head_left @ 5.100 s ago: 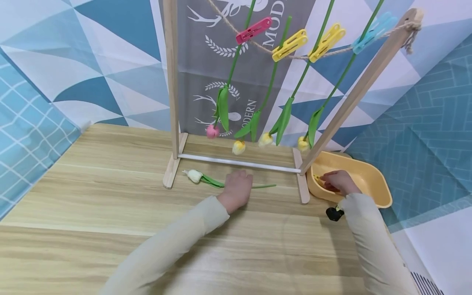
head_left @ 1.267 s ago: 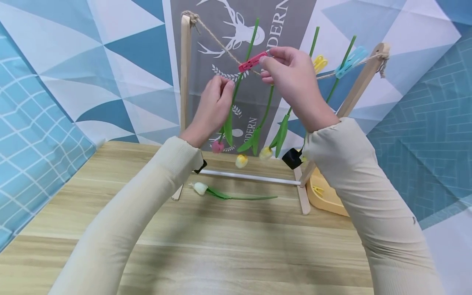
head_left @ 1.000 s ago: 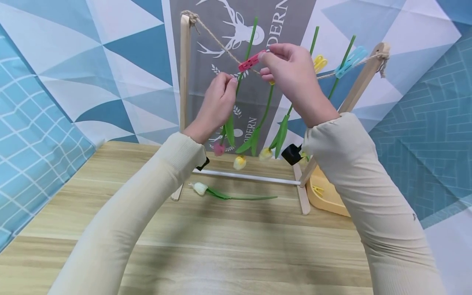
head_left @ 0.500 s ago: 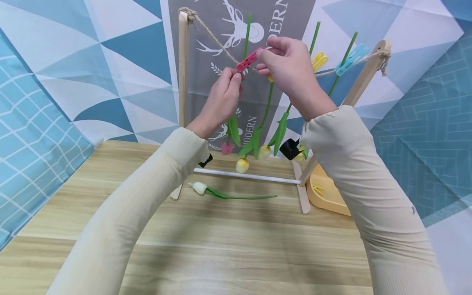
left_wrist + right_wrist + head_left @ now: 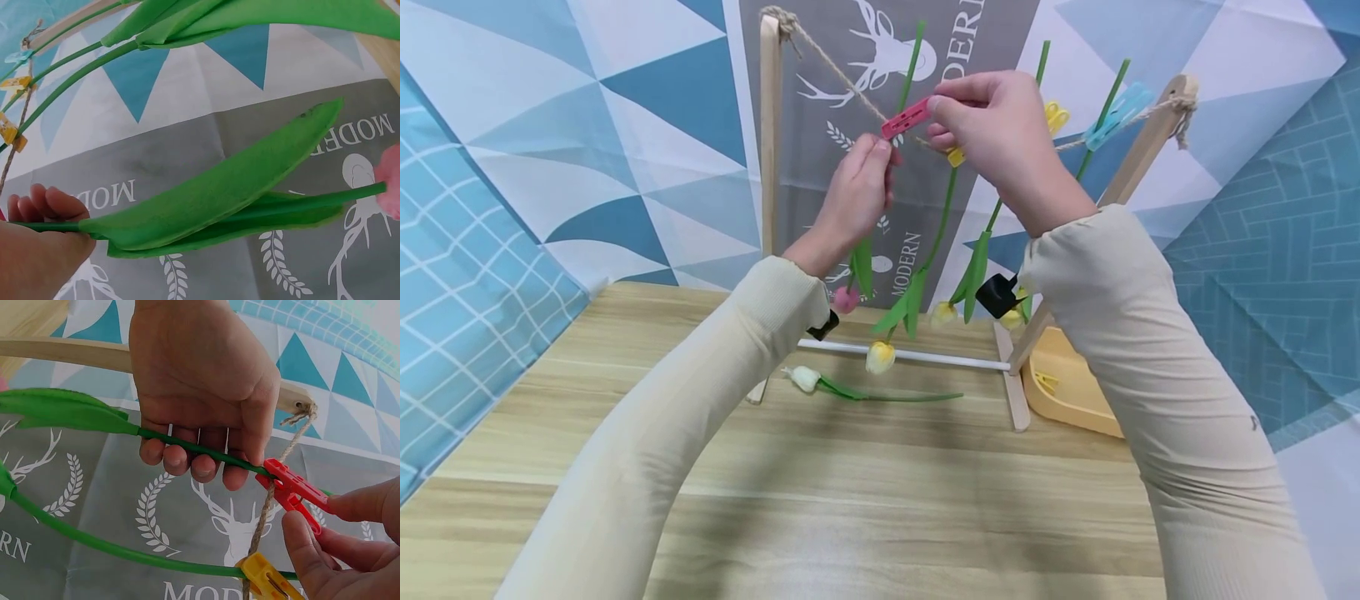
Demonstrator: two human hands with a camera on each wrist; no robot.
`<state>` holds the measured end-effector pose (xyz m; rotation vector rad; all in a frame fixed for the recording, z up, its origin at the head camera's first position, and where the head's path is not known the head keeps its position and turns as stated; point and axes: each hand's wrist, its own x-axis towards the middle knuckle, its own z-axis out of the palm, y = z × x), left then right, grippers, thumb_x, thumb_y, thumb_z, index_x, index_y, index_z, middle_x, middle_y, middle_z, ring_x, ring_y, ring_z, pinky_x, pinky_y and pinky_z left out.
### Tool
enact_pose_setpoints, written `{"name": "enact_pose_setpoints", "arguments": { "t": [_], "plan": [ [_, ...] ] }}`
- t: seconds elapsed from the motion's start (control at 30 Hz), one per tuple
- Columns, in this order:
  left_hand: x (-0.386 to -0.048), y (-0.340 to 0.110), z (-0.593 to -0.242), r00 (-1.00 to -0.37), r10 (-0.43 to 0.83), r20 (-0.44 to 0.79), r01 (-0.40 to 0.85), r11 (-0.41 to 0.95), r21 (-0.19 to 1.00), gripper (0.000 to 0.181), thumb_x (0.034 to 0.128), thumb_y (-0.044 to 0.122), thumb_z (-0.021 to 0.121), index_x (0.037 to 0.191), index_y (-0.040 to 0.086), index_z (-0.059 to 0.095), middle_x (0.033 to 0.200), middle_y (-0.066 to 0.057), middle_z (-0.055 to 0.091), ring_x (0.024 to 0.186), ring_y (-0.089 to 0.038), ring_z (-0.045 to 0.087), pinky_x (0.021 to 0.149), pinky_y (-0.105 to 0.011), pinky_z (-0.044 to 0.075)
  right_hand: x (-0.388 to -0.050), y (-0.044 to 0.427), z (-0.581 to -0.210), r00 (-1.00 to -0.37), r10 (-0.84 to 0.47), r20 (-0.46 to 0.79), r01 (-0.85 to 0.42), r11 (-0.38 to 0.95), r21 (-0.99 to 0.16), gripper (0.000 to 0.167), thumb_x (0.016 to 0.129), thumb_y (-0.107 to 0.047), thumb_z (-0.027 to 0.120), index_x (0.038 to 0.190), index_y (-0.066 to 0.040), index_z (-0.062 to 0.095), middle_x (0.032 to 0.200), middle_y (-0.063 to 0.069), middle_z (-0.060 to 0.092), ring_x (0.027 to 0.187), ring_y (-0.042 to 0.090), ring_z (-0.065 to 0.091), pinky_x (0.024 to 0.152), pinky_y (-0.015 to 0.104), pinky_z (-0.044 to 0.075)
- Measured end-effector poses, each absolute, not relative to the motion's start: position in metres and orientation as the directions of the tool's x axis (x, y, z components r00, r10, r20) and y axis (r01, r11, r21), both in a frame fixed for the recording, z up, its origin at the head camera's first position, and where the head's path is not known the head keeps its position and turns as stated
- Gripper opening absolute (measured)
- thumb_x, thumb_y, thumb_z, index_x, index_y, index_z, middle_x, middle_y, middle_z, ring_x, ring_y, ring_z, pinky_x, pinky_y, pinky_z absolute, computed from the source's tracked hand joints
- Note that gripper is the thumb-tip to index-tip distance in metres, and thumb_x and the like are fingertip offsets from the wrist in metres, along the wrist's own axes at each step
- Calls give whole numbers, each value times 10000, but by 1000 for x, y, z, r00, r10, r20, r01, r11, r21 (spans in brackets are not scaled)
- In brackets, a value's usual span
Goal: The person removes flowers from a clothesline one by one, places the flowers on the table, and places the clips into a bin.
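Blue-and-white geometric cloth [image 5: 670,108] and a grey panel [image 5: 805,187] printed with stags stand behind a wood-grain tabletop [image 5: 850,492]. On it rises a wooden frame [image 5: 771,142] with a rope [image 5: 835,69] strung between its posts.

At the foot of the right-hand post sits an orange-yellow basin [image 5: 1067,408], partly covered by the right sleeve [image 5: 1180,375]; a small yellow clip [image 5: 1047,382] lies inside, near the side closest to the post. The rest of its inside is hidden.

Up at the rope, the right hand [image 5: 1000,121] pinches the handle end of a red clothespin [image 5: 906,118] between thumb and fingers. Its other end meets the rope where a pink tulip's stem crosses. The left hand [image 5: 853,187] holds that stem just below, fingers curled close around it, and the pink tulip [image 5: 846,299] hangs head down beneath.

Alongside, three yellow-and-white tulips [image 5: 881,357] hang head down, with two yellow clothespins [image 5: 1056,118] and a blue one [image 5: 1118,117] on the rope. One white tulip [image 5: 805,379] lies flat on the tabletop.
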<state>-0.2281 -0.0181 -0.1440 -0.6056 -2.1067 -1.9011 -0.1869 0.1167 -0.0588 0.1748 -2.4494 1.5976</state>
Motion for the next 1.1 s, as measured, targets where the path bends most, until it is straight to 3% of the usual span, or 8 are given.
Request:
{"name": "enact_pose_setpoints", "arguments": {
  "t": [0.27,0.57,0.9,1.1],
  "plan": [
    [-229,-19,-145,-853,163,497,505,12,863,227,1019,160,274,971,73,478,719,-18,377,615,-138,361,575,-230,295,-186,118,-57,-969,-14,247,-233,391,-890,394,888,-218,630,1247,-61,586,1176,101,635,956,157,658,868,210,501],
    [-228,-20,-144,-857,187,479,501,92,860,287,1022,198,280,1089,65,525,695,4,326,591,-128,285,556,-235,240,-186,119,-57,-974,5,227,-205,413,-887,382,877,-230,642,1225,-76,608,1160,84,652,950,149,665,869,209,500],
    [-227,-21,-145,-833,189,521,550,170,818,233,1018,178,280,1019,55,478,757,-4,300,697,-122,304,655,-233,276,-185,118,-58,-969,6,245,-220,420,-880,344,881,-218,635,1187,-60,625,1112,86,651,928,137,665,868,209,501],
    [-226,-21,-146,-830,194,523,556,219,802,226,1023,196,269,1014,64,452,780,0,296,687,-125,304,631,-238,277,-184,118,-60,-961,2,278,-252,412,-876,312,888,-192,622,1166,-49,631,1146,112,649,917,145,667,861,212,506]
  ]
}}
